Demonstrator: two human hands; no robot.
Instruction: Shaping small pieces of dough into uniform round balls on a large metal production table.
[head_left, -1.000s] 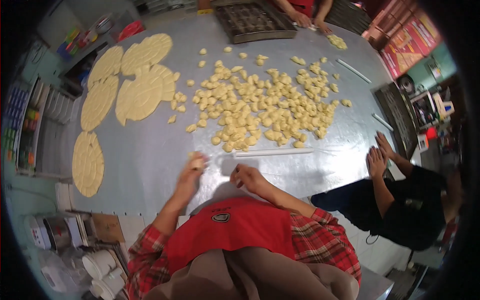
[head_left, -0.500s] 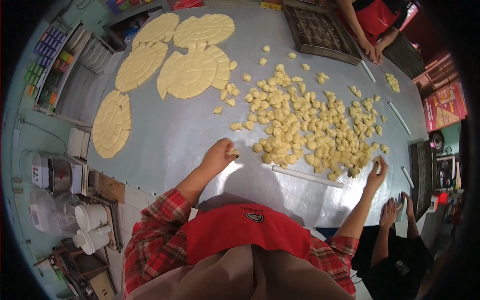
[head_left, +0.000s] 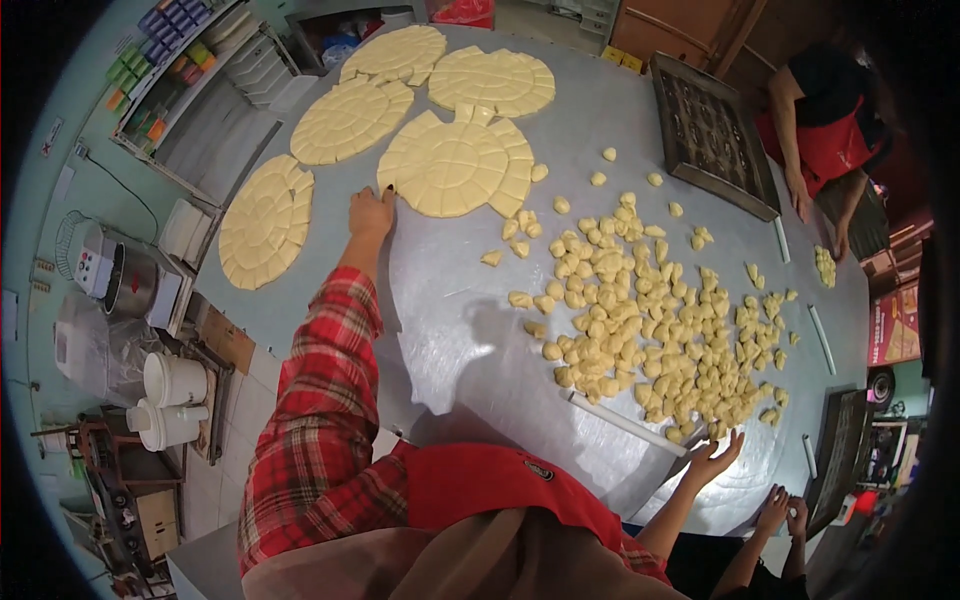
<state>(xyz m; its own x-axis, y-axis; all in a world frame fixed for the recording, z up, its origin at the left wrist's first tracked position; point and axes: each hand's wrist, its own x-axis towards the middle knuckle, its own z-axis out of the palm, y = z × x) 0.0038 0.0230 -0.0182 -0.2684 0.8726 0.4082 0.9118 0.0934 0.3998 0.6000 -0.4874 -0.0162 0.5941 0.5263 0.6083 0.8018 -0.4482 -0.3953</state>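
Note:
My left hand (head_left: 371, 213) reaches out to the near left edge of a scored round of dough (head_left: 450, 165). Its fingers are bent, pinching at the edge piece, though the hand partly hides the contact. Beside the spread of small dough pieces (head_left: 640, 310), my right hand (head_left: 714, 460) is open, palm turned up and fingers apart. Nothing lies in it. A white rolling pin (head_left: 628, 423) rests on the metal table (head_left: 450, 290) between the dough pieces and me.
More scored dough rounds (head_left: 265, 222) lie at the far left. A dark baking tray (head_left: 715, 135) stands at the back right. One co-worker (head_left: 820, 150) is across the table; another person's hands (head_left: 780, 510) are at my right. More thin white rods (head_left: 822, 340) lie along the right side.
My left hand has moved away and left to the dough round, and the dough piece it held now lies on the table. My right hand has opened. The view has shifted.

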